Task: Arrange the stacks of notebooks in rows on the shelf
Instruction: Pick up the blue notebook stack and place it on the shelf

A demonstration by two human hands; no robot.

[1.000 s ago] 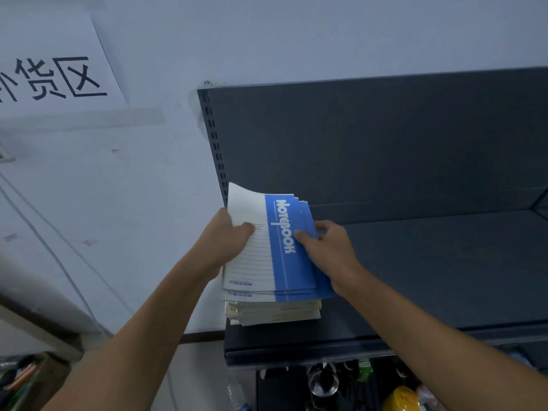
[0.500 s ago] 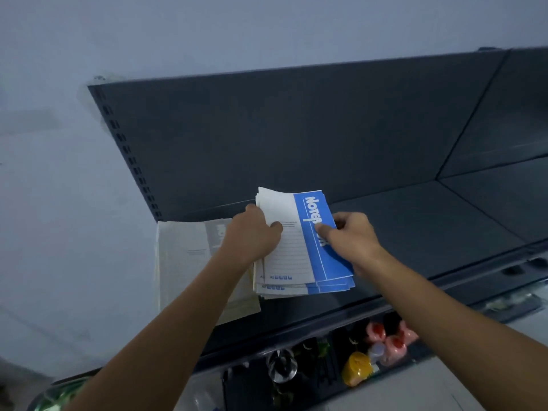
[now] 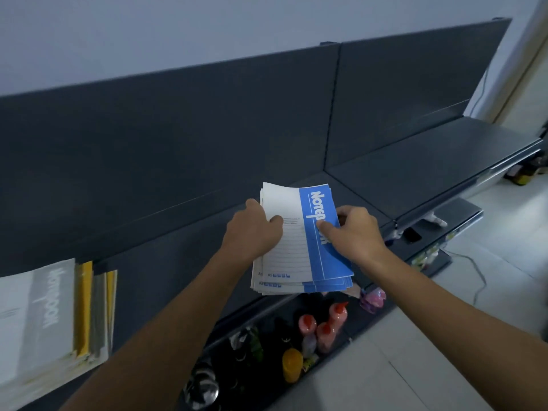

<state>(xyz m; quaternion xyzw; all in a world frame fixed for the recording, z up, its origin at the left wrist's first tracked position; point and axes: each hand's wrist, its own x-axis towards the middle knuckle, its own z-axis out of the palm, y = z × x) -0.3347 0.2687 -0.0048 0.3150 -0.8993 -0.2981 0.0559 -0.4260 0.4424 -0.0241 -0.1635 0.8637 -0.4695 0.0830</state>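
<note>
A stack of blue-and-white notebooks (image 3: 299, 250) hangs over the front part of the dark grey shelf (image 3: 178, 262), tilted slightly. My left hand (image 3: 252, 232) grips its left edge, thumb on the white cover. My right hand (image 3: 353, 232) grips the right edge, thumb pressed on the blue band. Far left on the same shelf lies another stack of notebooks (image 3: 44, 321), grey-white on top with yellow edges showing beside it.
The shelf runs on to the right as a second bare section (image 3: 430, 164). Below, a lower shelf holds bottles, among them pink ones (image 3: 323, 327) and a yellow one (image 3: 292, 364). Pale floor tiles (image 3: 444, 336) lie at the right.
Both hands have carried the blue stack rightwards along the shelf, away from the stack it was lifted off, which now sits far to the left.
</note>
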